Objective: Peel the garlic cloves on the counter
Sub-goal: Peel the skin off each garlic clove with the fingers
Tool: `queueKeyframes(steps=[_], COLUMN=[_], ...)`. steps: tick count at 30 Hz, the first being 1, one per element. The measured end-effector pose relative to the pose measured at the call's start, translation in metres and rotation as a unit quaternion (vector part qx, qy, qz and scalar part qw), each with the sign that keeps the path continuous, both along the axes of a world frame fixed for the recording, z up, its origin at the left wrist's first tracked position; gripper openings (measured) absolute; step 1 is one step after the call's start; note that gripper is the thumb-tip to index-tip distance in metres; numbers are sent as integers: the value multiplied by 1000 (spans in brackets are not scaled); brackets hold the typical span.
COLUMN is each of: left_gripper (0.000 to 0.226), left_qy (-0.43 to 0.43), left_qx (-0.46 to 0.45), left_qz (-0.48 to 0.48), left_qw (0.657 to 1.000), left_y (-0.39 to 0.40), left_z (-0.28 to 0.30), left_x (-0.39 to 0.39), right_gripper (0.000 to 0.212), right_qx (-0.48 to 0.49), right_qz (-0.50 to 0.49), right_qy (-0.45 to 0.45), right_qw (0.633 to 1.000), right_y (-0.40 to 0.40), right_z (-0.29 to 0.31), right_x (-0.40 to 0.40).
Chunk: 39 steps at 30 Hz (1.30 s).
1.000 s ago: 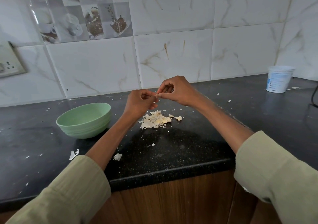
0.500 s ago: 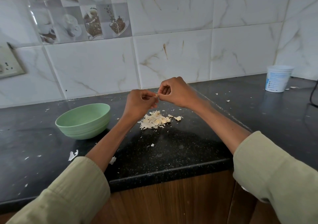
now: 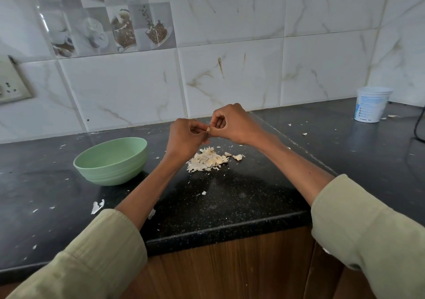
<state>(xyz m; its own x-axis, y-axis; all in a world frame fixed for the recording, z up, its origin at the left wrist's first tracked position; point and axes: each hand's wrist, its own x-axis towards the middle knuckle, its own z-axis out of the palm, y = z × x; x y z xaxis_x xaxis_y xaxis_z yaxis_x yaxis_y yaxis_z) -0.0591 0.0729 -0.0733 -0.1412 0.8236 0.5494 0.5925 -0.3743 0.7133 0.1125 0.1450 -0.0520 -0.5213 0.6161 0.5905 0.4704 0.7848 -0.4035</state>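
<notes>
Both hands (image 3: 208, 130) curled, fingertips together

Very little changed over the last second. Both hands stayed raised above the table, and the left hand (image 3: 184, 137) and the right hand (image 3: 232, 124) kept pinching the garlic clove (image 3: 208, 129) between their fingertips. The right hand's fingers curled a little tighter, and its thumb pressed closer at 3 o'clock of the clove. The small white flake by the left forearm was now partly hidden behind it.

Pale olive sleeves (image 3: 96, 250), forearms bare
</notes>
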Motion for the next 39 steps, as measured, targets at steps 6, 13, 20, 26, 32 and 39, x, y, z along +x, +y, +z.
queueKeyframes(steps=[6, 13, 20, 26, 32, 39], left_gripper=[6, 12, 13, 18, 17, 12], left_qy=[-3, -32, -73, -67, -63, -56], left_qx=[4, 3, 0, -9, -4, 5], left_qz=[-11, -37, -53, -49, -43, -43], left_qw=[1000, 999, 996, 997, 997, 998], left_y=[-2, 0, 7, 10, 11, 6], left_z=[1, 1, -1, -3, -3, -1], left_x=[0, -1, -3, -6, -7, -4], right_gripper=[15, 14, 24, 15, 21, 19], right_qx=[-1, -25, -61, -49, -49, -88], right_qz=[1, -5, -26, 9, 49, 71], right_qy=[4, 20, -26, -58, 34, 99], right_qw=[1000, 999, 997, 997, 997, 989], right_y=[0, 0, 1, 0, 1, 4], right_z=[0, 1, 1, 4, 7, 6], right_x=[0, 1, 7, 14, 13, 8])
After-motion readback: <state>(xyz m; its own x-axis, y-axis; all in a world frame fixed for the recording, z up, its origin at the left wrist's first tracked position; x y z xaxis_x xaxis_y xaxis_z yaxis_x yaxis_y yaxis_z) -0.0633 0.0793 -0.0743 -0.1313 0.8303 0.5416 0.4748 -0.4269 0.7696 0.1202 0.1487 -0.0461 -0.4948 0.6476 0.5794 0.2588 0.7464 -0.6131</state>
